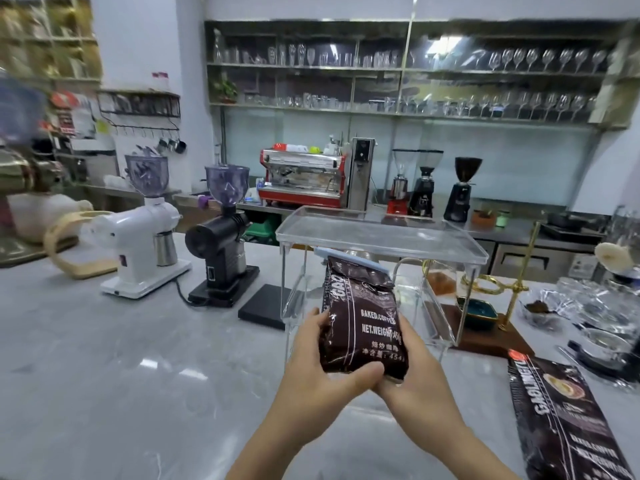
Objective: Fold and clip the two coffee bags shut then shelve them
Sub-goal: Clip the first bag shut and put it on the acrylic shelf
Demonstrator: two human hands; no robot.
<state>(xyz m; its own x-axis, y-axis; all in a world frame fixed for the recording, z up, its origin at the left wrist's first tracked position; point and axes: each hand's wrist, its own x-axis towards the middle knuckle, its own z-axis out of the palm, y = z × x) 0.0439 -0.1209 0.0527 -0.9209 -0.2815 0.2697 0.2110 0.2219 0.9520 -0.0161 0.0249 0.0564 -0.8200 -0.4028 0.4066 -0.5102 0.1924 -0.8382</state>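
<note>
At centre frame, low: both hands grip one dark coffee bag [360, 323], held upright off the grey marble counter [104, 358]. Left hand [322, 355] wraps the bag's left edge and bottom, thumb across the lower front. Right hand [412, 365] cups the right edge and base from beneath, fingers curled against the side. The two hands meet under the bag.

The bag's top is folded over and carries a pale blue clip [349, 258] across the fold. The bag sits in front of a clear acrylic shelf [381, 233], its clipped top just below the shelf's upper tray; whether it touches the shelf cannot be told.

Lower right of frame: second coffee bag [564, 420] lies flat on the counter, well apart from the hands, top end pointing away. No clip shows on it.

Left of centre: white grinder [138, 237] and black grinder [221, 244] side by side on the counter. A black square slab [263, 306] lies near the shelf's left leg. Right of the shelf: gold pour-over stand [512, 289] on a wooden base. Upper centre, far wall: red espresso machine [301, 178], glassware racks [415, 81] above.
</note>
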